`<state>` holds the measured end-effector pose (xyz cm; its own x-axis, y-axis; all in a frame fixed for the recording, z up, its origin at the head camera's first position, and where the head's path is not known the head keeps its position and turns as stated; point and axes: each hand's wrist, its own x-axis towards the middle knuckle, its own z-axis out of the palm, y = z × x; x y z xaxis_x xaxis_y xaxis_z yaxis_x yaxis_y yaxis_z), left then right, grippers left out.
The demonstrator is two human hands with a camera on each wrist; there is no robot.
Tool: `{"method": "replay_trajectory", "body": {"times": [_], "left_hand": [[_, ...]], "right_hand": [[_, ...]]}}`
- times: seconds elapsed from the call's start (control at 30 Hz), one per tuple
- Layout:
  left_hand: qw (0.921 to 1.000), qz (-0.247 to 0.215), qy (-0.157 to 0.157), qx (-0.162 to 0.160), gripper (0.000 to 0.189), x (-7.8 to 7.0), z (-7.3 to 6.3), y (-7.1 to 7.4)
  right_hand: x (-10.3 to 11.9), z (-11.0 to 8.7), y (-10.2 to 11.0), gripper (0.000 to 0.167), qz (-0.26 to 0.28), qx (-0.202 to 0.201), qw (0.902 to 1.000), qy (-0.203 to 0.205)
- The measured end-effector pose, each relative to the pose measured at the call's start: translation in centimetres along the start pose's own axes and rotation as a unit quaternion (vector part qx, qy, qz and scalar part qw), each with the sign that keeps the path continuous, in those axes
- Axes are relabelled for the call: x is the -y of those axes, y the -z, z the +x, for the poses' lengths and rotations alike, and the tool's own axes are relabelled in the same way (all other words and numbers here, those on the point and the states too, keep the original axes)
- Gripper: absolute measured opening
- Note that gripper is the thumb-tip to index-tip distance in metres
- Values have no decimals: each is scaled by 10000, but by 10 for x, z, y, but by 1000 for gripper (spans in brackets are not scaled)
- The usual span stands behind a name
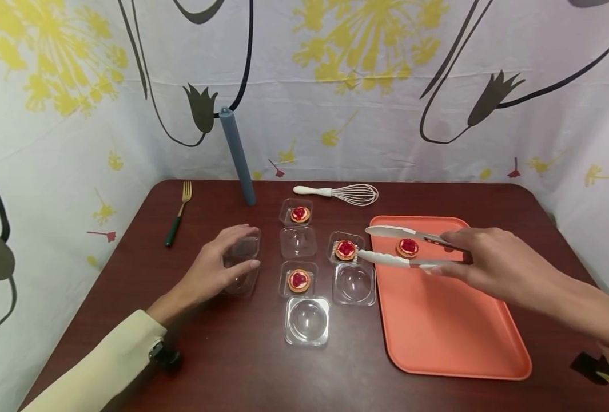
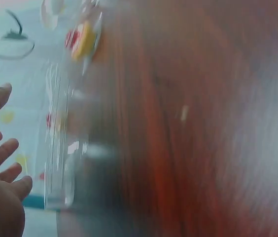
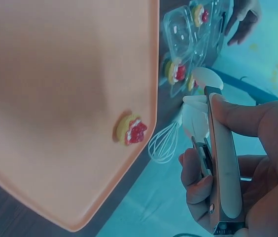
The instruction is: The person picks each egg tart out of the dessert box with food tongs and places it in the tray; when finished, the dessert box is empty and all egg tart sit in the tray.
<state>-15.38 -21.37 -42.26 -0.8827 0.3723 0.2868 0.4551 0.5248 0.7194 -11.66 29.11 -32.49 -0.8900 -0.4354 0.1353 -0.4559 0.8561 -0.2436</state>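
Tart lies left of right hand, just beside its tongs.

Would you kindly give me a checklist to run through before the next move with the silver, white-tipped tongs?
1. Right hand grips the silver, white-tipped tongs: ok.
2. Tongs apart at the tips, pinching nothing: ok.
3. Round, red-topped tart on the orange rectangular tray sits topping up: ok.
4. Square, clear plastic lid nearest the tray is closed: not ok, it lies open.
5. Left hand is free: ok, holding nothing.
6. Clear plastic container beside that hand is vacant: cannot tell, partly hidden.
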Motion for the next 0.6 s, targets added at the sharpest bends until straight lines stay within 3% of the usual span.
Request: {"method": "replay_trajectory", "body": {"times": [0.27,0.6], "left_hand": [[9985,98,-457,299,64,-21,-8,-21],[9924,642,-507,920,71,-28,-14,-36]], "right_hand": [[14,2,-2,40,57,-59,9997,215],[31,5,-8,36,225,15,9990,394]]}}
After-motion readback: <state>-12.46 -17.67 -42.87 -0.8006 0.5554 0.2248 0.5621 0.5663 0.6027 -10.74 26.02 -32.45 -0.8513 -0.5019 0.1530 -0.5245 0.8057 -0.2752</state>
